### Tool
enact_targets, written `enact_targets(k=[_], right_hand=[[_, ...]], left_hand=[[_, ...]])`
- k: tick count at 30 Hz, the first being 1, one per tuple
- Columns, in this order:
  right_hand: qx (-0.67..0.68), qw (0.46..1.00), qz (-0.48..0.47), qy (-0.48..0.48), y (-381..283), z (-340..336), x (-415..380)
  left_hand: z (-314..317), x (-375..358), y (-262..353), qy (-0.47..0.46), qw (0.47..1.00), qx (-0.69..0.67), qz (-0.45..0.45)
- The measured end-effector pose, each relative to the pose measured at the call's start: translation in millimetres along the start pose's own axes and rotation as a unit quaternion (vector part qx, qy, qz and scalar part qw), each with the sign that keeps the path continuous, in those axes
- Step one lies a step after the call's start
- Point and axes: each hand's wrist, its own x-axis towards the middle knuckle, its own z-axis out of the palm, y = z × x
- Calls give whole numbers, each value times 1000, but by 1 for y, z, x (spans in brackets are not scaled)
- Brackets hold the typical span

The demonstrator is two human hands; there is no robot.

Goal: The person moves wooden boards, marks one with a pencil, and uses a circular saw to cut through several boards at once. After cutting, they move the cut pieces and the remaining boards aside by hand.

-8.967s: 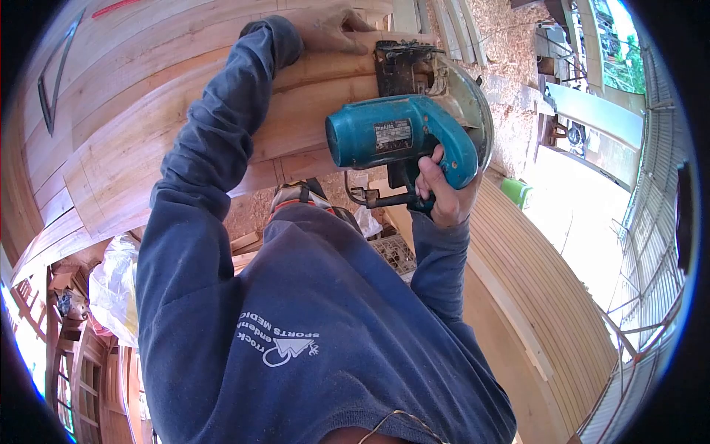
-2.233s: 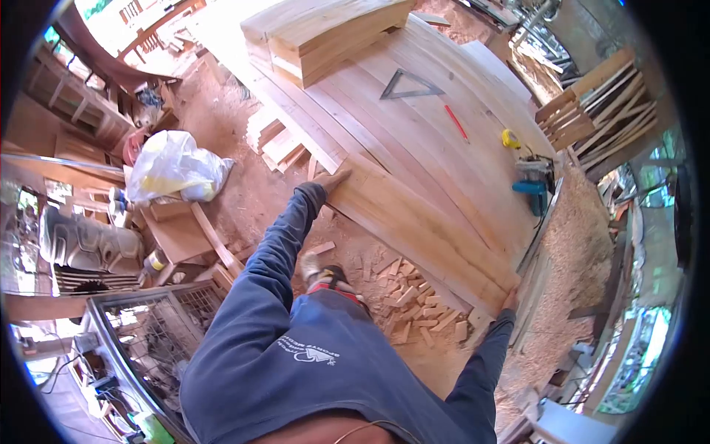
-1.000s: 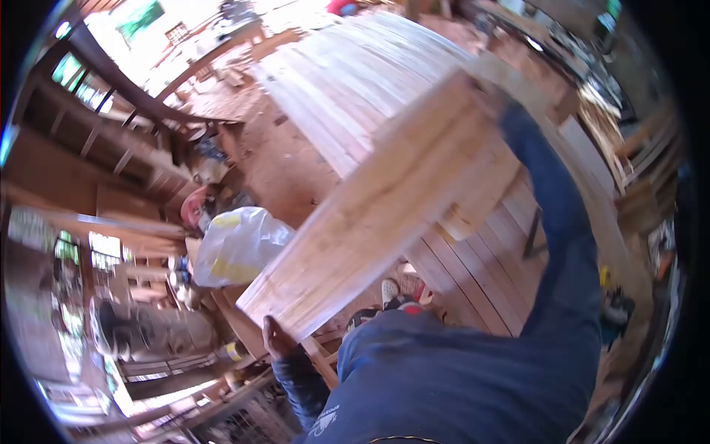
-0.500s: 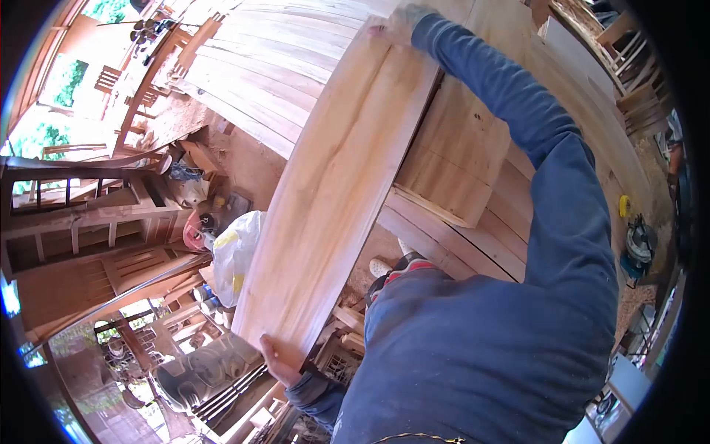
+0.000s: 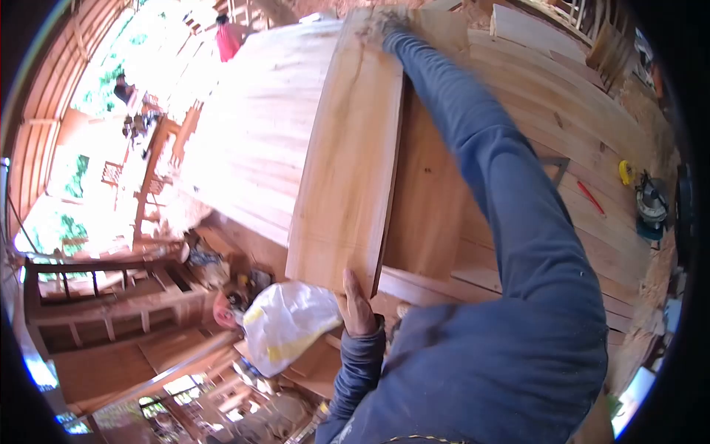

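A long, pale wooden plank [image 5: 347,163] slants across the middle of the view, above other boards. My left hand [image 5: 358,305] grips its near end, thumb on the top face and fingers hidden beneath. At the far end, my right hand [image 5: 386,24] holds the plank by its edge, the fingers blurred. A wide brown board [image 5: 425,185] lies just right of the plank, partly under my right forearm.
Joined boards [image 5: 251,126] spread beneath and left. On the right are a red pencil [image 5: 591,198], a metal square [image 5: 555,164], a yellow tape measure [image 5: 626,172] and a power tool [image 5: 651,201]. A white plastic bag [image 5: 285,325] sits near my left hand. Someone in red [image 5: 228,38] is far off.
The plank has turned more upright in view, and its near end has moved up and right with my left hand. My right hand stays at the far end. The view has shifted.
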Motion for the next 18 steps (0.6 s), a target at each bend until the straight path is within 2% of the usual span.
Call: enact_targets(k=[1,7,13,16,18], right_hand=[[12,1000,9,3,6,4,15],[77,996,40,-3,16,26,47],[74,995,56,41,36,33,56],[96,991,66,70,77,44,64],[122,985,73,94,104,49,74]], left_hand=[[15,11,-2,11,998,-56,-2],[60,34,6,33,999,11,-9],[53,39,6,12,998,63,2],[37,43,-2,61,998,11,16],[11,51,-21,49,994,-34,94]])
